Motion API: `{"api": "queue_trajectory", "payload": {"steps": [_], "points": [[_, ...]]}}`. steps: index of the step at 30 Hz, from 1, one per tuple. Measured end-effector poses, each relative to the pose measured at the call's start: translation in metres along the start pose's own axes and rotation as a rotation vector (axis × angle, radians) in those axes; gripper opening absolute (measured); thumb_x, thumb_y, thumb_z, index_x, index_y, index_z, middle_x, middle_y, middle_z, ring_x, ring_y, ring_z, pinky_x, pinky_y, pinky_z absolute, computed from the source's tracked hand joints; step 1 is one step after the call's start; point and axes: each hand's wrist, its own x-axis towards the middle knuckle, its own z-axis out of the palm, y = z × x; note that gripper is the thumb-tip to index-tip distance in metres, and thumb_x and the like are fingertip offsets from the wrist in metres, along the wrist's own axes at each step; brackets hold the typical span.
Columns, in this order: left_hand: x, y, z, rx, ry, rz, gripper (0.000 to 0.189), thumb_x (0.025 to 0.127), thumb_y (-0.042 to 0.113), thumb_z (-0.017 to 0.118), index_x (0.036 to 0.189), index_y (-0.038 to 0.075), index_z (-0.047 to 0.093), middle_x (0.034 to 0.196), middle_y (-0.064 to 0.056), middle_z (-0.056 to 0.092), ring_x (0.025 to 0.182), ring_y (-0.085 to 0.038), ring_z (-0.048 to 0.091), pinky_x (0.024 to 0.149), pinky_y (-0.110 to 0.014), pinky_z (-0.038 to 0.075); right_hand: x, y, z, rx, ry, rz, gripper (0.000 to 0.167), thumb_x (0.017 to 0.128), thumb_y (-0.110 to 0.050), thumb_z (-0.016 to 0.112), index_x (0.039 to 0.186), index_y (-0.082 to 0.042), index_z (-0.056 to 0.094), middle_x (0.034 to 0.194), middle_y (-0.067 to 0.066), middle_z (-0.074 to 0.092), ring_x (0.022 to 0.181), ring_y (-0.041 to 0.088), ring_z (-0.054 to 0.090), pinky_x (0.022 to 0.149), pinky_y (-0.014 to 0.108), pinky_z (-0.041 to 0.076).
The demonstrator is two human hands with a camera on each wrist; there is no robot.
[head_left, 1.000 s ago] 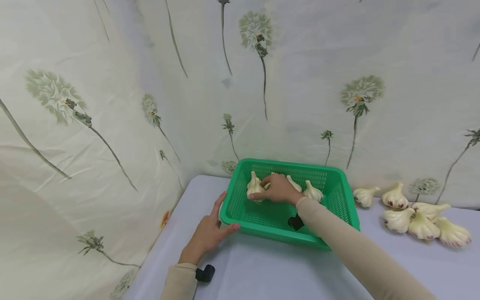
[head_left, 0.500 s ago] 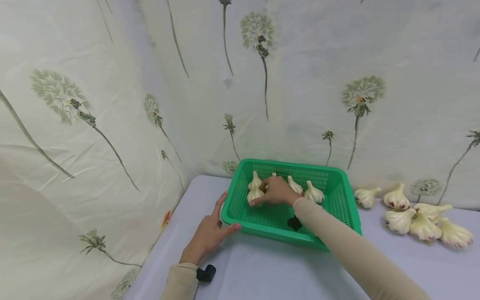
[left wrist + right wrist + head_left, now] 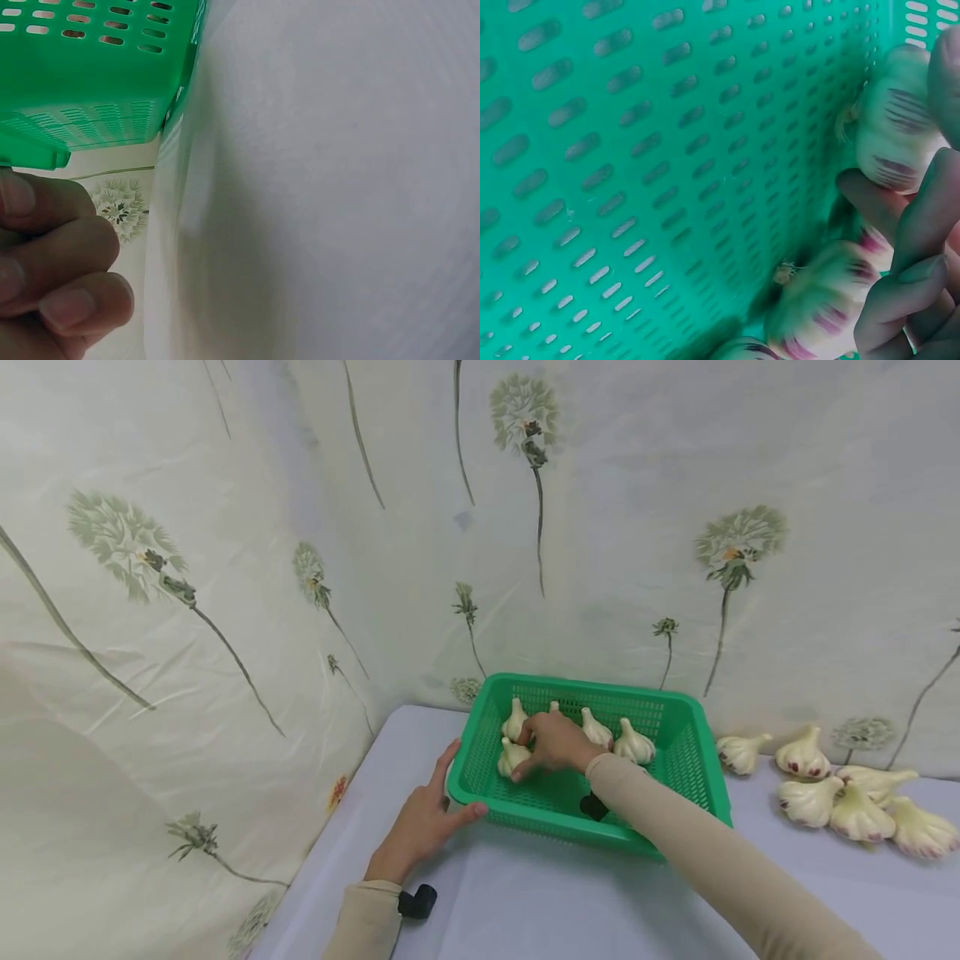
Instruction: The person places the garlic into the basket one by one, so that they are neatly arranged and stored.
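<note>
Inside the green basket [image 3: 570, 835], my right hand [image 3: 558, 743] reaches down at the left end. Its thumb and fingers are round a garlic bulb [image 3: 512, 758], which sits low on the basket floor with its stem up. Up close in the right wrist view, thumb and a finger touch that purple-streaked bulb [image 3: 900, 124]. Behind it stands another bulb [image 3: 515, 720], and more bulbs [image 3: 634, 743] line the back wall, one partly hidden by my hand. My left hand [image 3: 422, 822] holds the basket's near left corner, thumb at the front rim and index finger along the side.
Several more garlic bulbs [image 3: 858, 814] lie in a loose group on the white-covered table [image 3: 540, 902], right of the basket. One bulb [image 3: 742, 753] lies close to the basket's right wall. A dandelion-patterned curtain [image 3: 615, 527] hangs behind and to the left.
My right hand has lowered the garlic bulb toward me and down to the basket floor, uncovering the bulb behind it. My left hand keeps its place at the corner. The head view has shifted slightly.
</note>
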Motion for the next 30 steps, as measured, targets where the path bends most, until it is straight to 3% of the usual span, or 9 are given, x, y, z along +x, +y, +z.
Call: {"api": "queue_trajectory", "payload": {"steps": [2, 5, 9, 13, 15, 18, 24, 30], "points": [[0.0, -0.001, 0.0, -0.006, 0.001, 0.002, 0.102, 0.091, 0.066, 0.074, 0.167, 0.054, 0.007, 0.059, 0.007, 0.03, 0.057, -0.011, 0.028, 0.052, -0.031, 0.03, 0.001, 0.001, 0.001, 0.003, -0.004, -0.01, 0.049, 0.077, -0.042, 0.095, 0.108, -0.009, 0.077, 0.098, 0.003, 0.075, 0.071, 0.012, 0.065, 0.082, 0.04, 0.058], [0.001, -0.001, 0.001, 0.003, 0.01, 0.007, 0.103, 0.09, 0.067, 0.074, 0.167, 0.054, 0.007, 0.059, 0.008, 0.03, 0.056, -0.01, 0.027, 0.052, -0.03, 0.029, 0.003, 0.003, 0.002, 0.029, -0.022, -0.018, 0.035, 0.085, -0.041, 0.089, 0.088, -0.01, 0.073, 0.075, 0.0, 0.065, 0.059, 0.014, 0.064, 0.069, 0.035, 0.055], [0.002, -0.002, 0.002, 0.014, 0.017, 0.006, 0.103, 0.09, 0.068, 0.074, 0.166, 0.057, 0.006, 0.059, 0.008, 0.029, 0.056, -0.01, 0.027, 0.052, -0.03, 0.029, 0.003, 0.007, 0.003, 0.068, -0.05, -0.052, 0.037, 0.092, -0.037, 0.083, 0.075, -0.011, 0.064, 0.061, 0.0, 0.053, 0.05, 0.015, 0.062, 0.06, 0.031, 0.052], [0.003, -0.002, 0.002, 0.013, 0.016, -0.004, 0.103, 0.09, 0.066, 0.076, 0.165, 0.059, 0.005, 0.06, 0.008, 0.028, 0.057, -0.01, 0.027, 0.053, -0.03, 0.029, 0.002, 0.01, 0.003, 0.099, -0.056, -0.086, 0.024, 0.095, -0.032, 0.081, 0.102, -0.009, 0.079, 0.083, 0.005, 0.072, 0.051, 0.015, 0.063, 0.065, 0.031, 0.056], [0.003, -0.003, 0.003, 0.014, 0.016, -0.005, 0.103, 0.09, 0.065, 0.076, 0.165, 0.059, 0.005, 0.06, 0.008, 0.029, 0.057, -0.011, 0.027, 0.053, -0.03, 0.029, 0.0, 0.011, 0.004, 0.106, -0.059, -0.096, 0.033, 0.096, -0.029, 0.08, 0.12, -0.007, 0.078, 0.102, 0.011, 0.078, 0.052, 0.014, 0.064, 0.068, 0.03, 0.058], [0.003, -0.003, 0.003, 0.013, 0.019, 0.0, 0.103, 0.09, 0.065, 0.076, 0.165, 0.059, 0.005, 0.06, 0.008, 0.029, 0.057, -0.01, 0.028, 0.053, -0.03, 0.029, 0.0, 0.011, 0.003, 0.124, -0.061, -0.103, 0.044, 0.097, -0.024, 0.08, 0.133, 0.0, 0.072, 0.122, 0.02, 0.075, 0.056, 0.014, 0.068, 0.072, 0.031, 0.06], [0.002, -0.004, 0.003, 0.018, 0.024, 0.01, 0.104, 0.09, 0.066, 0.076, 0.166, 0.056, 0.006, 0.06, 0.008, 0.029, 0.056, -0.01, 0.029, 0.053, -0.03, 0.03, -0.001, 0.011, 0.004, 0.199, -0.05, -0.04, 0.045, 0.094, -0.023, 0.083, 0.131, 0.0, 0.073, 0.126, 0.02, 0.074, 0.068, 0.016, 0.074, 0.073, 0.034, 0.061], [0.002, -0.004, 0.003, 0.01, 0.025, 0.009, 0.103, 0.089, 0.068, 0.075, 0.166, 0.057, 0.006, 0.059, 0.008, 0.029, 0.056, -0.01, 0.028, 0.052, -0.03, 0.03, 0.0, 0.013, 0.005, 0.189, 0.006, 0.045, 0.043, 0.086, -0.033, 0.09, 0.12, -0.008, 0.079, 0.118, 0.014, 0.078, 0.061, 0.016, 0.072, 0.075, 0.035, 0.061]]}}
